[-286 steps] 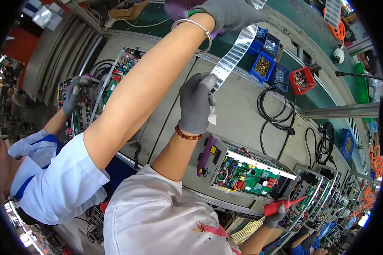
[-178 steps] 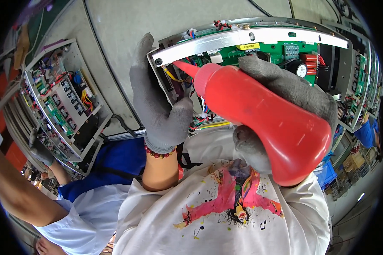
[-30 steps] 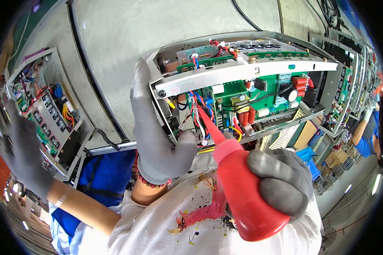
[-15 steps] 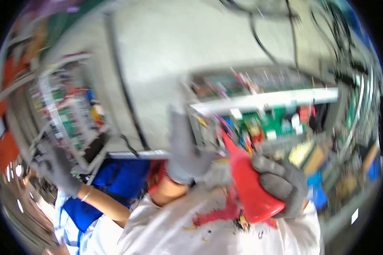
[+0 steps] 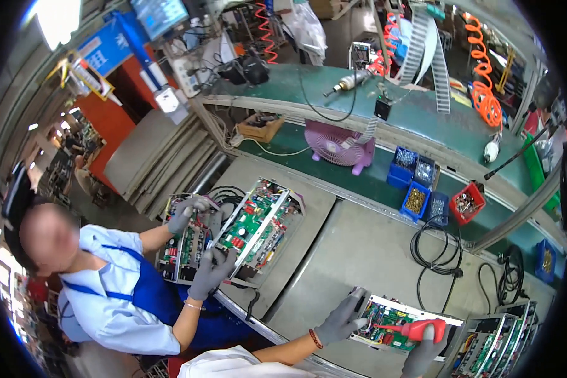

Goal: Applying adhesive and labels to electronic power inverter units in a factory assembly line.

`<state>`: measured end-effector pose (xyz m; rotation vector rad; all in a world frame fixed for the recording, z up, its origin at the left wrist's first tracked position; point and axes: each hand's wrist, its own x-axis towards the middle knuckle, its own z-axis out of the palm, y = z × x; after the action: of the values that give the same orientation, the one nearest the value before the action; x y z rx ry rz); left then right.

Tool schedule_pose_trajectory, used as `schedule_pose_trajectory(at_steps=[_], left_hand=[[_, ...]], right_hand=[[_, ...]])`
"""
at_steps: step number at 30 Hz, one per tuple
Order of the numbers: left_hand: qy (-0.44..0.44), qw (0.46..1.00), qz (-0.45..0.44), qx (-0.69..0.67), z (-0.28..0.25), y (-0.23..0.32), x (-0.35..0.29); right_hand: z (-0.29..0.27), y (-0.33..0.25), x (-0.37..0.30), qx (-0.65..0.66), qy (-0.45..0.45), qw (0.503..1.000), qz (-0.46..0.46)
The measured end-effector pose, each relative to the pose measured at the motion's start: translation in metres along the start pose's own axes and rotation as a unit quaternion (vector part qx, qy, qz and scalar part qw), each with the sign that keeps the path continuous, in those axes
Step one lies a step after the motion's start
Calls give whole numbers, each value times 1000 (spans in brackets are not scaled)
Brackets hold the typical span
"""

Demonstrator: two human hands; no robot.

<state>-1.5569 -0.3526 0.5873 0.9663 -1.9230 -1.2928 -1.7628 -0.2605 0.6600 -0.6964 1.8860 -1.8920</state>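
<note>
My right hand [image 5: 424,354], in a grey glove, is closed round a red squeeze bottle [image 5: 422,329] with a long pointed nozzle. The bottle lies tilted over an open metal chassis [image 5: 373,343] with a green circuit board inside, its nozzle pointing left above the board's parts. At the chassis's left end is my left hand [image 5: 340,320], also gloved, with a beaded bracelet at the wrist. Its fingers and thumb grip that end, by a black part. The nozzle tip's exact contact with the board is too small to tell.
To the left, a co-worker's gloved hands hold another open circuit-board chassis [image 5: 253,230]. More chassis [image 5: 494,343] stand at lower right. A coiled black cable [image 5: 436,249] lies on the metal bench [image 5: 334,258]. Behind are a purple fan [image 5: 339,146], blue screw bins [image 5: 416,200] and a red bin [image 5: 467,203].
The view has swung up and steadied from a blur. My left hand has gone from raised and open to the chassis end. The red bottle's nozzle has turned from pointing away to pointing left.
</note>
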Motion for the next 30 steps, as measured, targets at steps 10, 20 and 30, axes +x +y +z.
schedule_pose_trajectory(at_steps=[10,20,30], left_hand=[[89,982,-30,164,9,43,-61],[105,979,-34,170,24,102,-141],[14,986,-67,151,40,124,-172]], right_hand=[[-54,33,15,387,29,900,200],[-56,22,10,442,-16,877,187],[-70,51,23,454,-90,868,177]])
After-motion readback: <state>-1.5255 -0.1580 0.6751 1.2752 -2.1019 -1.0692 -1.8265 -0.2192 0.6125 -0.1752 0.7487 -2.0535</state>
